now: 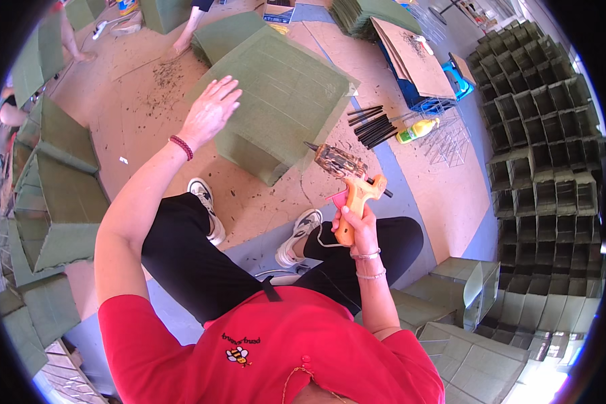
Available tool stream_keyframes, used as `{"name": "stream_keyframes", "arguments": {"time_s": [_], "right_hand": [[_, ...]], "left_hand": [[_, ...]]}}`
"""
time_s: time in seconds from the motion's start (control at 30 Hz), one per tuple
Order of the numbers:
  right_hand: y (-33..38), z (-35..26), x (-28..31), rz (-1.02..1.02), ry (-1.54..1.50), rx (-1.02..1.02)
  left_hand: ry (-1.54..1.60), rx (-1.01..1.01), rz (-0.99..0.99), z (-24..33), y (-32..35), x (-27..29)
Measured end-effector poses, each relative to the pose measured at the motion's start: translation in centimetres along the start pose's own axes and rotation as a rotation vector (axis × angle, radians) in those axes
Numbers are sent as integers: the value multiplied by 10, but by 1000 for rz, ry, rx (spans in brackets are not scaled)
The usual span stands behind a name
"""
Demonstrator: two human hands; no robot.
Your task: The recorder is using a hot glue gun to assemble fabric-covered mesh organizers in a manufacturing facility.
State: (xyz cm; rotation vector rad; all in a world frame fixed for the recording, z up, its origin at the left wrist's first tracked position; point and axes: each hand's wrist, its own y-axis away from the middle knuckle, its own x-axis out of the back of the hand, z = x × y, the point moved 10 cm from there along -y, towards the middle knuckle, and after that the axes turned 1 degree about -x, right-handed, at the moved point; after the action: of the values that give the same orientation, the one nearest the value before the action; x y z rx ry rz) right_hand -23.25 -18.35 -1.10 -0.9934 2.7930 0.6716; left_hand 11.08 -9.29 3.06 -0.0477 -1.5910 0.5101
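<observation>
My right hand (pixel 358 227) grips an orange hot glue gun (pixel 361 202), its dark, crusted nozzle end angled up and to the left. A black glue stick pokes out of its back. My left hand (pixel 212 111) rests flat, fingers stretched out, on the upper left part of a green fabric-covered box (pixel 283 94) that stands on the floor before me. The gun's tip is near the box's right lower side, apart from it. Right of the box lie several black glue sticks (pixel 376 128) beside a yellow-green bottle (pixel 417 130).
A blue crate (pixel 417 94) with cardboard on top stands at the far right, a wire rack (pixel 448 143) near it. Stacked green open boxes (pixel 539 135) line the right side; more green boxes (pixel 64 202) stand at left. Other people's hands (pixel 180 46) are at the far left.
</observation>
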Motion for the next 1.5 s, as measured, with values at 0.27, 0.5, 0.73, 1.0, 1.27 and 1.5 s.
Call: {"name": "stream_keyframes", "arguments": {"time_s": [0.27,0.5,0.73,1.0,1.27,1.5], "right_hand": [[0,11,1,-1,25,-46],[-2,25,4,5,40,-85],[-9,35,8,33,-37,-125],[-27,30,15,60,-37,-106],[-45,20,25,103,-20,-99],[-65,12,31,136,-2,-88]], "left_hand": [[256,-109,18,67,-3,3],[263,-147,-21,88,-3,-13],[195,-151,-53,90,2,-16],[197,-158,-45,89,3,-16],[198,-156,-58,90,2,-16],[192,-155,-69,90,1,-17]]}}
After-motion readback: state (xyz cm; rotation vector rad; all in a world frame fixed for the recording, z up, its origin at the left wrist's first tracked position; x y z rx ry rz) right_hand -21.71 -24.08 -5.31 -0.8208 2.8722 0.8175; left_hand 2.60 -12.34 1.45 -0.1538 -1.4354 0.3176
